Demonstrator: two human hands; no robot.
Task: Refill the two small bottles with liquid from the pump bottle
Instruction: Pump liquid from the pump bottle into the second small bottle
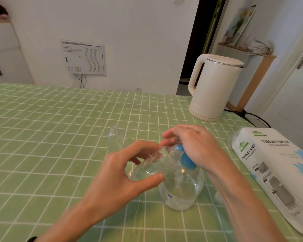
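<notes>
Two hands [115,173] [196,145] tend two small bottles [147,167] [115,138], one pump bottle [182,191].

"TISSUE PAPER" printed twice on white tissue pack [276,165]; wall panel [83,57] print unreadable.

L hand [119,173] round tilted sm. bottle [150,169], mouth at nozzle [178,147]; R hand [194,145] atop pump bottle [182,191]

Bright, soft, even light; wide-angle-bent edges.
</notes>
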